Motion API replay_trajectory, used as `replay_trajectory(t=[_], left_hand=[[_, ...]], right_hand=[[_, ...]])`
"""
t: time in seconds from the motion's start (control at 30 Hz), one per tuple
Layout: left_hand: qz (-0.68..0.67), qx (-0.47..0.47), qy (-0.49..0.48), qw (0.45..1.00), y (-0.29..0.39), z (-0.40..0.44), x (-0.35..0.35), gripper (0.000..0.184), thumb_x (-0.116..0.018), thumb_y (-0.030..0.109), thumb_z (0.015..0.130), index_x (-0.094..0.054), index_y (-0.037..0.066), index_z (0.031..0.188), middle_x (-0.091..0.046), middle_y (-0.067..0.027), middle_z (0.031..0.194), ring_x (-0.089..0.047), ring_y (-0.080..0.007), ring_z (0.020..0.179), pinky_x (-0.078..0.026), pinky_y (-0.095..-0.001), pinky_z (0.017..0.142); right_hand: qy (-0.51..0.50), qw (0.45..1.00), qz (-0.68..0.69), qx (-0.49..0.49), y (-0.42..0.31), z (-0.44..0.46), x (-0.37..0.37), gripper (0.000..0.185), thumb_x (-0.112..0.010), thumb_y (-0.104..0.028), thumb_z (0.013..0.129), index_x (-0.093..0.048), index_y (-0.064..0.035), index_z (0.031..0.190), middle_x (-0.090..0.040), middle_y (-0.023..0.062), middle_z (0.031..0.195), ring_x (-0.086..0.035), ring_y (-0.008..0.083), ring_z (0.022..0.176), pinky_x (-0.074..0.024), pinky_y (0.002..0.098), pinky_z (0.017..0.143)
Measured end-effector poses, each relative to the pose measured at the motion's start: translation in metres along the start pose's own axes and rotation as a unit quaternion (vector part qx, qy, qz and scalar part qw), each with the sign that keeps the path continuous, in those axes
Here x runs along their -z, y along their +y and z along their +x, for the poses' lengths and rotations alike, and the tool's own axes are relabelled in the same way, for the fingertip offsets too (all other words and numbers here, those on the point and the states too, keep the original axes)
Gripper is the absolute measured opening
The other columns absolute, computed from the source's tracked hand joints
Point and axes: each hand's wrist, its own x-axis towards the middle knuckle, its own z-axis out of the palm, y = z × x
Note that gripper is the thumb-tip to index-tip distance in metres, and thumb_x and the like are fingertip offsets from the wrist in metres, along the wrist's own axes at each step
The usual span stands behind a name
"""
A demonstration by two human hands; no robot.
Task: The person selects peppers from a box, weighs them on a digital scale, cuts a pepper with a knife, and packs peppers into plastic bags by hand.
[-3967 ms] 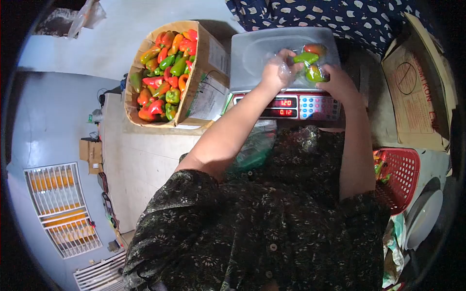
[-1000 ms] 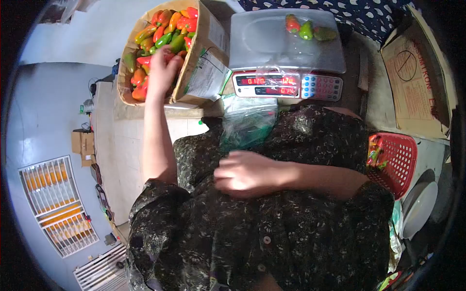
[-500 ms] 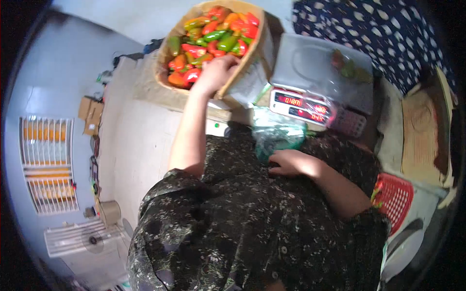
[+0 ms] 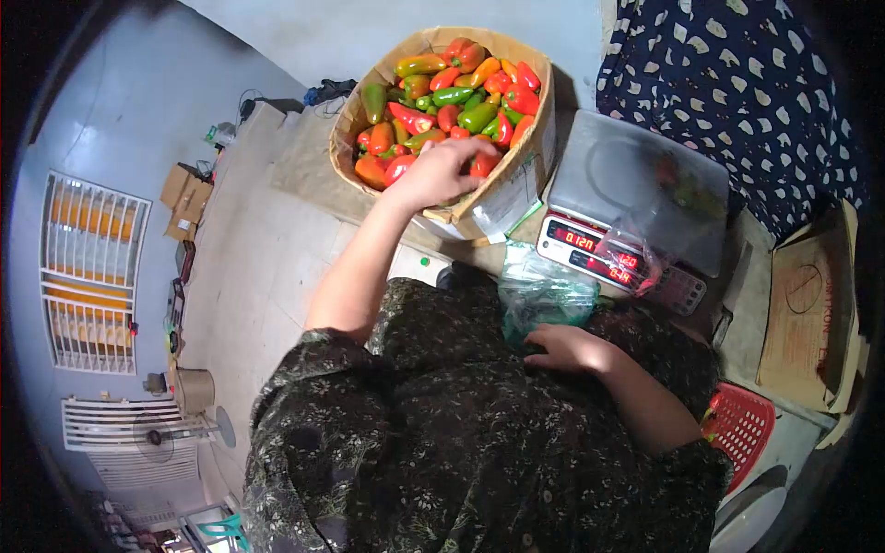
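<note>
My left hand [image 4: 442, 173] reaches over the near rim of a cardboard box [image 4: 441, 214] filled with red, orange and green peppers [image 4: 452, 96]. Its fingers curl round a red pepper [image 4: 485, 164] at the box's near right corner. Down at my lap, my right hand [image 4: 573, 350] is at the edge of a green plastic bag [image 4: 546, 293], its fingers bent against the plastic; some of them are hidden. The bag lies between my body and a digital scale [image 4: 590, 249] with lit red digits.
Dark patterned cloth [image 4: 728, 83] hangs behind the scale. On the right are an open cardboard carton [image 4: 800, 323], a red perforated basket [image 4: 745, 429] and a white round dish [image 4: 751, 511]. A fan [image 4: 154, 437] stands far left. Clear plastic lies over part of the scale's display.
My left hand has moved from beside the box wall onto a red pepper, its fingers curling round it. My right hand stays by the bag. The whole view has shifted with my head.
</note>
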Motion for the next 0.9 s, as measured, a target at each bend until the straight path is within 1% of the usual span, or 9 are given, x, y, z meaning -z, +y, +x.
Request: replay_trajectory(t=[0.07,0.17,0.37,0.47,0.53,0.63,0.7,0.83,0.9], left_hand=[[-0.154,-0.009,0.141,0.978,-0.005,0.001,0.000,0.043,-0.066,0.005,0.078,-0.050,0.006,0.118,-0.057,-0.0044,0.111,-0.052,-0.0137,0.106,-0.040,-0.0282,0.093],[-0.356,0.025,0.223,0.907,-0.021,0.002,0.005,0.048,-0.064,-0.001,0.079,-0.043,0.004,0.122,-0.055,-0.0080,0.114,-0.052,-0.0143,0.108,-0.040,-0.0282,0.094],[-0.410,0.000,0.242,0.879,-0.021,0.004,0.002,0.047,-0.063,-0.002,0.080,-0.042,0.006,0.121,-0.055,-0.0060,0.110,-0.055,-0.0147,0.100,-0.045,-0.0291,0.089],[-0.434,0.035,0.251,0.865,-0.021,0.002,0.006,0.040,-0.060,0.008,0.085,-0.043,0.007,0.121,-0.056,-0.0042,0.103,-0.056,-0.0127,0.089,-0.046,-0.0267,0.080],[-0.417,0.056,0.258,0.870,-0.023,0.000,0.006,0.034,-0.055,0.020,0.091,-0.046,0.008,0.121,-0.055,-0.0001,0.094,-0.053,-0.0089,0.078,-0.043,-0.0228,0.070],[-0.423,0.017,0.278,0.862,-0.001,-0.009,0.000,0.034,-0.055,0.019,0.090,-0.049,0.008,0.121,-0.056,0.0003,0.099,-0.052,-0.0088,0.084,-0.042,-0.0230,0.074],[-0.373,-0.021,0.194,0.907,0.042,-0.025,-0.014,0.035,-0.059,0.016,0.087,-0.051,0.007,0.119,-0.056,-0.0005,0.104,-0.053,-0.0111,0.092,-0.043,-0.0247,0.080],[-0.235,-0.084,-0.129,0.960,0.123,-0.032,-0.060,0.036,-0.065,0.014,0.082,-0.054,0.006,0.115,-0.059,-0.0052,0.108,-0.057,-0.0134,0.097,-0.045,-0.0285,0.082],[-0.162,-0.123,-0.126,0.971,0.149,-0.022,-0.090,0.037,-0.064,0.015,0.083,-0.052,0.006,0.117,-0.059,-0.0070,0.107,-0.058,-0.0136,0.096,-0.046,-0.0289,0.080]], right_hand=[[-0.010,1.000,-0.010,-0.010,-0.004,0.002,0.001,0.048,-0.056,-0.041,0.085,-0.056,-0.0013,0.111,-0.057,0.0204,0.103,-0.056,0.0381,0.098,-0.0460,0.0454,0.085],[-0.020,1.000,-0.010,-0.015,-0.010,0.001,0.005,0.046,-0.055,-0.041,0.085,-0.057,-0.0014,0.110,-0.058,0.0203,0.103,-0.056,0.0373,0.099,-0.0455,0.0450,0.086],[-0.031,0.999,0.004,-0.030,-0.008,0.001,0.003,0.040,-0.058,-0.037,0.083,-0.060,-0.0027,0.103,-0.057,0.0173,0.106,-0.055,0.0360,0.099,-0.0451,0.0447,0.085],[0.056,0.993,-0.104,-0.020,-0.035,-0.009,0.018,0.034,-0.063,-0.031,0.080,-0.060,-0.0042,0.100,-0.055,0.0136,0.108,-0.053,0.0337,0.101,-0.0438,0.0433,0.086],[0.265,0.952,-0.144,0.056,-0.070,-0.029,0.036,0.029,-0.069,-0.020,0.073,-0.062,-0.0073,0.097,-0.052,0.0089,0.112,-0.048,0.0267,0.107,-0.0375,0.0412,0.090],[0.504,0.834,-0.221,-0.033,-0.103,-0.073,0.059,0.028,-0.072,-0.022,0.067,-0.066,-0.0140,0.093,-0.043,0.0128,0.128,-0.037,0.0395,0.118,-0.0311,0.0504,0.097],[0.585,0.764,-0.256,-0.096,-0.080,-0.086,0.066,0.024,-0.070,-0.019,0.070,-0.067,-0.0155,0.093,-0.039,0.0131,0.132,-0.035,0.0384,0.121,-0.0297,0.0513,0.097],[0.558,0.777,-0.239,-0.169,-0.036,-0.088,0.083,0.026,-0.061,-0.008,0.074,-0.064,-0.0084,0.100,-0.045,0.0143,0.129,-0.046,0.0345,0.114,-0.0375,0.0462,0.093],[0.572,0.785,-0.176,-0.162,-0.024,-0.085,0.088,0.028,-0.057,-0.002,0.075,-0.062,-0.0038,0.103,-0.050,0.0154,0.124,-0.053,0.0327,0.107,-0.0427,0.0425,0.089]])
